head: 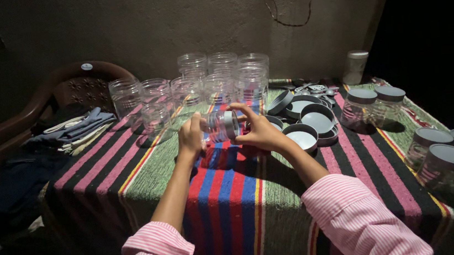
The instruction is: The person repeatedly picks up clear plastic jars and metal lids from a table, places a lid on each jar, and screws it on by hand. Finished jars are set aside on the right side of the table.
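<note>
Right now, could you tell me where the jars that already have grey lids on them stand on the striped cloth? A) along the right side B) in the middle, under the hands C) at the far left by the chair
A: the lidded jars stand along the right side of the striped cloth, while the open jars cluster at the back left.

Striped cloth (228, 199) over the bench: bands of red, blue, green, pink, black and yellow. Held jar (221, 126): clear, ribbed plastic with a grey lid. Open jars (200, 83) at the rear: clear, colourless. Loose lids (315, 122): grey, with paler insides. Capped jars (441, 159) at right: clear with grey tops. Sleeves (358, 220): pink-and-white pinstripe. Chair (31, 110): dark brown, bearing folded blue-grey and cream cloths (72, 128).
</note>
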